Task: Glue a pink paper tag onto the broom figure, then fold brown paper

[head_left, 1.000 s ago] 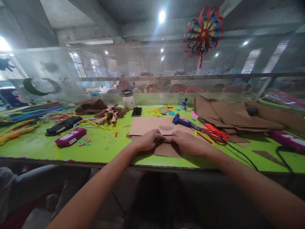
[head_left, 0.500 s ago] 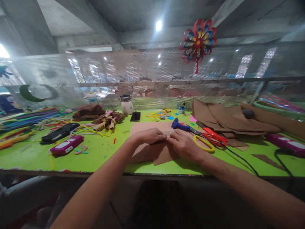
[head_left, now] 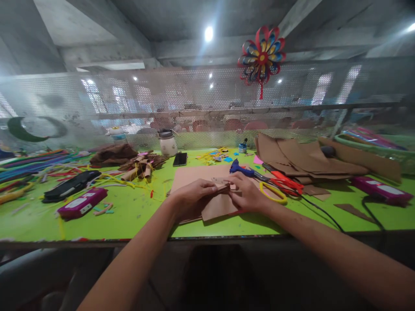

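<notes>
Both hands meet over a sheet of brown kraft paper [head_left: 220, 207] near the table's front edge. My left hand [head_left: 194, 193] is closed on a folded edge of it, thumb on top. From the other side, my right hand [head_left: 248, 193] pinches the same fold, its fingertips close to the left thumb. Beneath lies a larger brown sheet [head_left: 188, 175], partly covered by my hands. Just beyond my right hand are a blue glue gun [head_left: 241, 168] and scissors with yellow and orange-red handles [head_left: 274, 193].
Stacked brown paper [head_left: 301, 157] fills the back right, beside a purple power strip [head_left: 382, 190] and cord. Another purple power strip [head_left: 83, 203] and a black case [head_left: 71, 185] lie left. A phone [head_left: 180, 159] and a white jar [head_left: 167, 143] stand behind. A perforated screen [head_left: 194, 95] borders the table.
The folded paper edge has lifted and shows more between my hands. My left fingers have drawn back slightly, with the thumb now on top. The whole view has shifted a little.
</notes>
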Tool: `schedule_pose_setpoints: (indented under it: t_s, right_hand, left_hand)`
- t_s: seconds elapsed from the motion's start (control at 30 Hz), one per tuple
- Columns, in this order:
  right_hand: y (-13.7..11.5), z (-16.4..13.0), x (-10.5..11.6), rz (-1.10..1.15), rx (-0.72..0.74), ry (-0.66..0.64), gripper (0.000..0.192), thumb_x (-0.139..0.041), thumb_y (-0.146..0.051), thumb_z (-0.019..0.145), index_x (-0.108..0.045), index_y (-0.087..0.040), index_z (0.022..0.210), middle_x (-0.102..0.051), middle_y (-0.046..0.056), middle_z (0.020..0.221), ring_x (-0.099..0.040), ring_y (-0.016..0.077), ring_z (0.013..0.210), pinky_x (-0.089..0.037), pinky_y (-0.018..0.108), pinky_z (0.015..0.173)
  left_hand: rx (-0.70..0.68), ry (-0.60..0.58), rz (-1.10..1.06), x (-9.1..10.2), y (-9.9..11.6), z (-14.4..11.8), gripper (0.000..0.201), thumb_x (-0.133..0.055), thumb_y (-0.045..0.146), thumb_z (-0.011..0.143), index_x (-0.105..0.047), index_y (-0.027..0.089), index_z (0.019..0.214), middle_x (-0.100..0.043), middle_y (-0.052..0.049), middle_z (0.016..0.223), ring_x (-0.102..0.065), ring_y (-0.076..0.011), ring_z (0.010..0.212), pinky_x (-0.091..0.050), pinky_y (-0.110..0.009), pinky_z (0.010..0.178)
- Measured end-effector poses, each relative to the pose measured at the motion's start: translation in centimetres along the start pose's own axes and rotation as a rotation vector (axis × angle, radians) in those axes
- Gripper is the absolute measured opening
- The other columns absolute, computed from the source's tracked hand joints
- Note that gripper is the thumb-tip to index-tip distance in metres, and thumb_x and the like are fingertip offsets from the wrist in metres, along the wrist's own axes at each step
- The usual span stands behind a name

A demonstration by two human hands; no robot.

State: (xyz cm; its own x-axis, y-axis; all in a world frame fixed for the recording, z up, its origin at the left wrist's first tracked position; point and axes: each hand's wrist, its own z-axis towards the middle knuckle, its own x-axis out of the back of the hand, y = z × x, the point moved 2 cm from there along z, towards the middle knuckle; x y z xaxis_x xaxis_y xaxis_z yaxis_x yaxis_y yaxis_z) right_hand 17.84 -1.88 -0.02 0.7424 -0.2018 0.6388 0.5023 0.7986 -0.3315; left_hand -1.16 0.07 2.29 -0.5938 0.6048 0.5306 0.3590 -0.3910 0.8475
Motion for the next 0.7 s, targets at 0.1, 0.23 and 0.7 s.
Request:
schedule_pose_setpoints:
  t_s: [0.1, 0.23, 0.7]
  right_hand:
    - [1.2, 0.1, 0.2, 0.347, -0.302, -0.058, 0.04, -0.054, -0.017, 0.073, -0.052, -0.016, 0.113, -0.055, 0.006, 0.089, -0.054, 0.0154, 0.076, -0.048, 0.03, 0.065]
    - [1.7, 0.1, 0.1, 0.829, -0.529, -0.17, 0.043, -0.058, -0.021, 0.069, -0.051, -0.016, 0.111, -0.051, -0.001, 0.073, -0.051, 0.0106, 0.058, -0.045, 0.026, 0.056]
    - [1.0, 0.4, -0.7, 0.556, -0.624, -0.225, 0.042, -0.048, -0.055, 0.081, -0.049, -0.017, 0.063, -0.038, -0.005, 0.047, -0.037, 0.0092, 0.042, -0.027, 0.022, 0.04]
  left_hand:
    - [0.043, 0.05, -0.129, -0.5, 0.6, -0.6, 0.034, -0.043, 0.037, 0.089, -0.063, 0.012, 0.1, -0.065, -0.011, 0.103, -0.056, -0.0187, 0.088, -0.042, -0.03, 0.08]
    - [0.011, 0.014, -0.222, -1.1, 1.9, -1.1, 0.03, -0.045, 0.032, 0.089, -0.063, 0.011, 0.1, -0.064, -0.012, 0.106, -0.056, -0.0189, 0.091, -0.042, -0.029, 0.081]
    - [-0.092, -0.014, 0.042, -0.6, 0.5, 0.6, 0.031, -0.043, 0.032, 0.09, -0.061, 0.011, 0.104, -0.062, -0.012, 0.111, -0.055, -0.0195, 0.099, -0.039, -0.03, 0.09]
